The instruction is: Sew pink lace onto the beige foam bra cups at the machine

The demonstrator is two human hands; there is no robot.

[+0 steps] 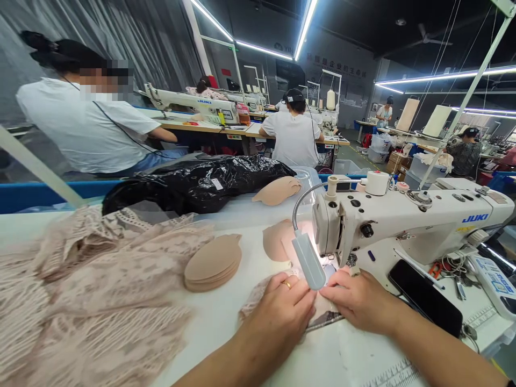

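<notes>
Both hands are at the needle area of a white JUKI sewing machine (403, 220), on a piece of beige lace fabric (253, 302). My left hand (280, 306), a ring on one finger, has its fingers bent and together on the fabric, left of the needle. Just opposite, my right hand (358, 298) pinches the fabric's right side. A grey lamp head (308, 260) on a bendy neck hides the needle and some fingertips. Behind the left hand lies a beige cup pad (276, 241). Further left is a stack of such pads (213, 263).
Beige lace (116, 285) is heaped over the left of the table. A black plastic bag (193, 183) lies behind, with another pad (276, 191) beside it. To the right are a phone (425, 298), a pen (419, 269) and scissors (459, 287). Several people sit at other machines.
</notes>
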